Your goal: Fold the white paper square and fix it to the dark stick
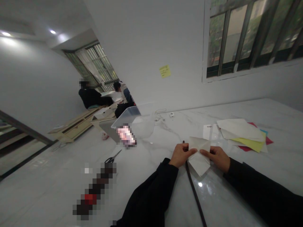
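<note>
A white sheet of folded paper [199, 151] lies on the pale marble table [236, 195] between my two hands. My left hand [181, 154] pinches its left edge, fingers closed on the paper. From the other side, my right hand [217, 157] presses on the paper with its fingers curled. Both arms wear black sleeves. A thin dark stick [194, 189] lies on the table, running from under my left hand toward the near edge.
A stack of white, yellow and red paper sheets [243, 135] lies to the right. A clear plastic box [136, 121] stands at the back left, with scissors [113, 157] nearer me. Two people sit far off by wooden boards [78, 124] on the floor.
</note>
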Motion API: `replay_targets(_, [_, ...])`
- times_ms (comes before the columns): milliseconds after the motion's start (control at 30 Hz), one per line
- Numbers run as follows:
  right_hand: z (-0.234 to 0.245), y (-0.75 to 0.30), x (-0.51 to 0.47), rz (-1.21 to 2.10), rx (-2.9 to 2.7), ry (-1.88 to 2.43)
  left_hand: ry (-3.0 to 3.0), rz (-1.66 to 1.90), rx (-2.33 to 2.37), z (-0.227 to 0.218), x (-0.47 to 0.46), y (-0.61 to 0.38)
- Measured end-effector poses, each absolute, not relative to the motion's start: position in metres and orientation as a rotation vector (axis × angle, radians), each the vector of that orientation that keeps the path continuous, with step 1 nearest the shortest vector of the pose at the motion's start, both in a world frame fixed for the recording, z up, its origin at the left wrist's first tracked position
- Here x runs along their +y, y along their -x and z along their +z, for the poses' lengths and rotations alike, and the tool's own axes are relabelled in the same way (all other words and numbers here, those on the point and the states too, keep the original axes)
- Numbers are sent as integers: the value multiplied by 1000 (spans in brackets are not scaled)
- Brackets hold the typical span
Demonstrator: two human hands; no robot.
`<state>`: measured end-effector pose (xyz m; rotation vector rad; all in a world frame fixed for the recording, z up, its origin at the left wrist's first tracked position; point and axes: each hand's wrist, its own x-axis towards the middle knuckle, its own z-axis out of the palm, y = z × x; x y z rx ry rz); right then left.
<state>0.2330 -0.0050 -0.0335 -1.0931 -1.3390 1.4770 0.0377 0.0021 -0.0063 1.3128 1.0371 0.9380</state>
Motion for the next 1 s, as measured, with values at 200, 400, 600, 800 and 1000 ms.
replay_targets(200, [-37, -234, -3, 1475, -1394, 1129, -1324, 910, 1039, -10, 4, -36])
replay_targets(400, [-33, -234, -4, 1434, -1413, 1183, -1323, 901, 1034, -8, 2, -36])
replay_targets(600, [-35, -236, -3, 1441, -1447, 1150, -1323, 892, 1046, -7, 1, -37])
replay_targets(800, [-35, -234, -4, 1440, -1425, 1158, -1339, 886, 1065, -7, 2, -37])
replay_targets(1000, [-32, -232, -4, 1413, -1412, 1174, -1355, 874, 1060, -3, 2, -37])
